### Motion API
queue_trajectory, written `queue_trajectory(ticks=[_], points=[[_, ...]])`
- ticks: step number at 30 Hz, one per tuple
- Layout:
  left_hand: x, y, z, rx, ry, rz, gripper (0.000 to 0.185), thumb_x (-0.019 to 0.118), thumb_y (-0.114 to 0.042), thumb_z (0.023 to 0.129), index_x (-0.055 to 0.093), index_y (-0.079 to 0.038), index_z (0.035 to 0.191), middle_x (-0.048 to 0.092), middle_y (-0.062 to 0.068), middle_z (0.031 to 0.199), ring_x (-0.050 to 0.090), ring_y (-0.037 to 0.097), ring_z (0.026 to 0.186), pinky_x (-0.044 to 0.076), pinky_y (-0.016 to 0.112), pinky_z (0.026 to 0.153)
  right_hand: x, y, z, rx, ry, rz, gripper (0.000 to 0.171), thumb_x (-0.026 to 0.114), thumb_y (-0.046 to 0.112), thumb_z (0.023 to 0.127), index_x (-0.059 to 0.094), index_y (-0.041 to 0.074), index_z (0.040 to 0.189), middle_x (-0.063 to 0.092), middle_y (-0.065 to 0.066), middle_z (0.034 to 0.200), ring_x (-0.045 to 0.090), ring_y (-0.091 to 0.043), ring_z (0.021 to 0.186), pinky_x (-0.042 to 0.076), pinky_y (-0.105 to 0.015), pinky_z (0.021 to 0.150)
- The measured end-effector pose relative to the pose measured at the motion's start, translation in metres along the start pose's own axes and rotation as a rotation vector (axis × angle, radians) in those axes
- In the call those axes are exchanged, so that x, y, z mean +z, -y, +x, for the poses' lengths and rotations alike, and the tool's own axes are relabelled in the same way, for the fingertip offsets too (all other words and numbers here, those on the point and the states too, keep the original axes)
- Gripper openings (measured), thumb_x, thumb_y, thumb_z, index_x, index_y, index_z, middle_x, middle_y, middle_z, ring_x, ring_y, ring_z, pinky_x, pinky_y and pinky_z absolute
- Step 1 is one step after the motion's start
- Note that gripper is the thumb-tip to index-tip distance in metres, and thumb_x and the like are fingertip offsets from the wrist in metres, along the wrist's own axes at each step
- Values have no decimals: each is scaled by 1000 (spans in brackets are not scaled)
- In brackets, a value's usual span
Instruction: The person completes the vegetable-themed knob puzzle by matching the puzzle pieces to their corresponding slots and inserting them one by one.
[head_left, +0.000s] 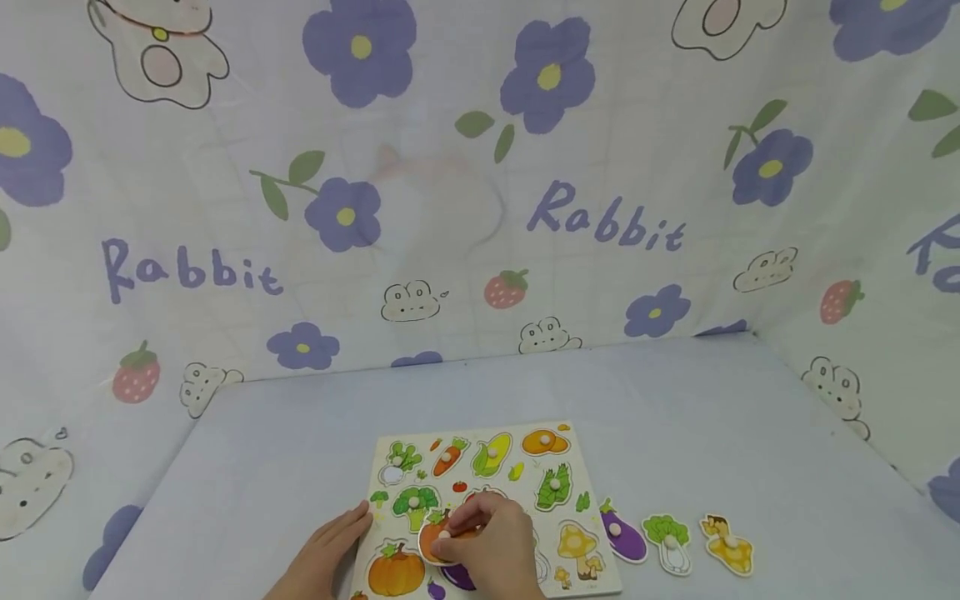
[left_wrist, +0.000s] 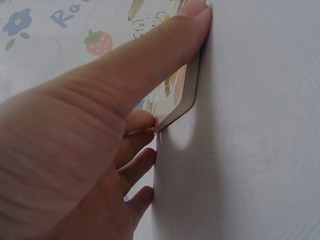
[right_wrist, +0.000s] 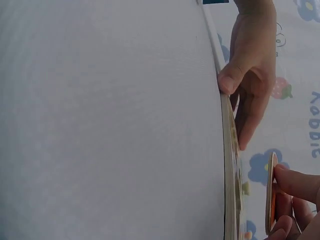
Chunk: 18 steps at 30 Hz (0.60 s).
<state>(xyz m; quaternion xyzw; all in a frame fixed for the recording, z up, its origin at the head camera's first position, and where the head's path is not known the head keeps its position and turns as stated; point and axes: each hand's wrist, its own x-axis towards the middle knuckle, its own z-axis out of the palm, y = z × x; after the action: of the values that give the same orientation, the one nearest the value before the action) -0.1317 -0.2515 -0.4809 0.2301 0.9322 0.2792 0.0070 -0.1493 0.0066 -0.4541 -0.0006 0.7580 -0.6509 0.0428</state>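
A wooden vegetable puzzle board (head_left: 609, 580) lies on the table. My right hand (head_left: 498, 550) pinches an orange pumpkin piece (head_left: 429, 542) by its small knob, over the board's lower middle. In the right wrist view the pumpkin piece (right_wrist: 270, 200) stands on edge, raised off the board. Just left of it on the board is a pumpkin picture (head_left: 396, 575). My left hand (head_left: 327, 554) rests against the board's left edge with fingers extended. Its thumb (left_wrist: 165, 47) lies along the near edge in the left wrist view. My right hand hides part of the board's middle.
Right of the board lie an eggplant piece (head_left: 626, 540), a bok choy piece (head_left: 670, 557) and a yellow mushroom piece (head_left: 731, 553). Knobbed pieces such as broccoli (head_left: 415, 502), carrot (head_left: 448, 458) and corn (head_left: 492, 456) sit in the board. A printed curtain (head_left: 450, 250) surrounds the table.
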Motion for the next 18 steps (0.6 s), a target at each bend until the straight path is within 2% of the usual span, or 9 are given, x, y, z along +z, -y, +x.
queue_trajectory(ticks=[6,14,18], points=[[1,0,0,17,-11,7,96,82,-54,72,48,5,140,43,22,146,44,44,127,42,61,99,8,0,-1,16,14,-35,28,93,6,62,69,10,74,64,1,70,61,-16,66,55,-31,60],[-3,-4,2,-64,49,-47,99,81,-55,74,44,4,143,38,21,151,39,44,132,36,64,103,19,1,0,48,90,-57,28,93,6,63,67,9,73,63,-1,69,59,-17,62,54,-30,57],[-5,-6,2,-57,43,-34,98,81,-53,74,44,5,144,38,21,151,38,44,132,36,64,103,24,1,1,60,100,-101,29,93,7,62,66,10,71,62,0,66,59,-16,58,53,-29,54]])
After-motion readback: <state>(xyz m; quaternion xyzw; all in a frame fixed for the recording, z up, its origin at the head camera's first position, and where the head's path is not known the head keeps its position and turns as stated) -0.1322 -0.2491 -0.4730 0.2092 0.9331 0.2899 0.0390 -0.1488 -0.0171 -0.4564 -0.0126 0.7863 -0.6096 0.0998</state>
